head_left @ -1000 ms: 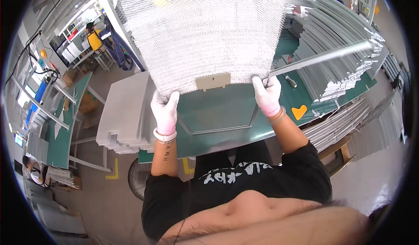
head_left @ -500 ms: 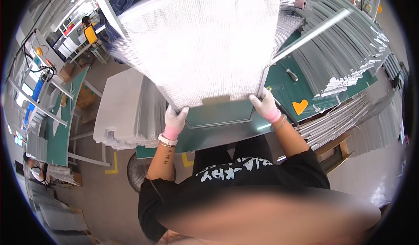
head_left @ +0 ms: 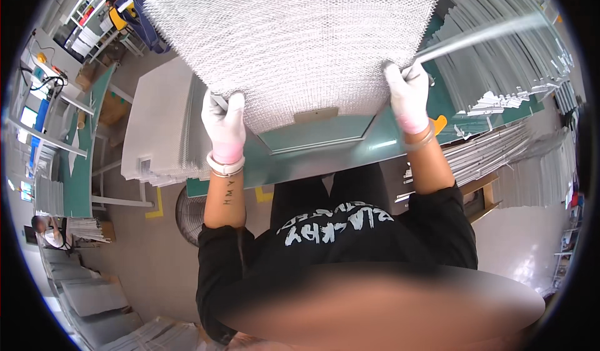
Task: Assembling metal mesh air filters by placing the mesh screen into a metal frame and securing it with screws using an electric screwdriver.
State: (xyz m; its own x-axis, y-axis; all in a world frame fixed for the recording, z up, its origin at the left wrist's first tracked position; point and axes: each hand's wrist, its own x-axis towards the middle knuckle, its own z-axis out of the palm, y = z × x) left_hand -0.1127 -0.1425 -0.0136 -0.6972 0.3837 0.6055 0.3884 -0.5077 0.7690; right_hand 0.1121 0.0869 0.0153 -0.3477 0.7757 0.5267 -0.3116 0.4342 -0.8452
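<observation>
A large silver mesh panel (head_left: pixel 300 45) is tilted up in front of me, its far part cut off by the top of the picture. On its near edge is a small beige plate (head_left: pixel 315 115). My left hand (head_left: pixel 225 123), in a white glove with a pink cuff, grips the left edge between thumb and fingers. My right hand (head_left: pixel 409 98), gloved alike, pinches the right edge; some of its fingers are hidden. Below the near edge, a flat rectangular metal frame (head_left: pixel 319 143) shows on the green worktable (head_left: pixel 262 177).
A stack of pale panels (head_left: pixel 156 126) stands left of the table. Thin metal frames (head_left: pixel 500 57) are stacked at right, near a pale bar (head_left: pixel 484 38). An orange piece (head_left: pixel 440 124) lies by my right wrist. A round fan (head_left: pixel 194 216) stands below; two people work far left.
Both hands have moved up and apart, the panel spreading larger toward me. The orange piece is now partly behind my right wrist, and the screwdriver on the table is covered.
</observation>
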